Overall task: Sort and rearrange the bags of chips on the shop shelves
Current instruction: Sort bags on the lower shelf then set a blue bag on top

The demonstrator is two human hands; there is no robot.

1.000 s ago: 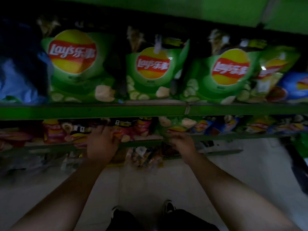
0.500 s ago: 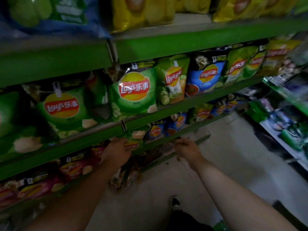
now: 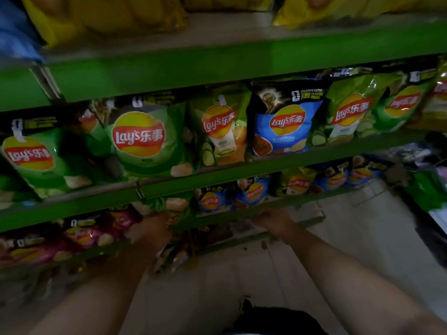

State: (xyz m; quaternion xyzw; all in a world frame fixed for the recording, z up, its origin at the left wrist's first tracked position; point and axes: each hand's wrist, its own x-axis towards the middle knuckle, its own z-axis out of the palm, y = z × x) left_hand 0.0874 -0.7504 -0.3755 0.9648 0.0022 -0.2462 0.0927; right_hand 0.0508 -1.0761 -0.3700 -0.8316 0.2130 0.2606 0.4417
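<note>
Lay's chip bags fill green shelves. On the middle shelf stand green bags, a blue bag and more green ones. The lower shelf holds purple bags at left, a green bag in the middle and blue bags to its right. My left hand grips the bottom of that green bag. My right hand lies on the lower shelf's front rail below the blue bags, with its fingers curled out of sight.
Yellow bags lie on the top shelf. Dark snack packs sit on the lowest shelf near the pale tiled floor. Another rack of goods stands at the right. My dark shoe shows below.
The view has swung up and to the right along the shelves. Both hands stay at the lower shelf, the left on the green bag, the right sliding along the rail.
</note>
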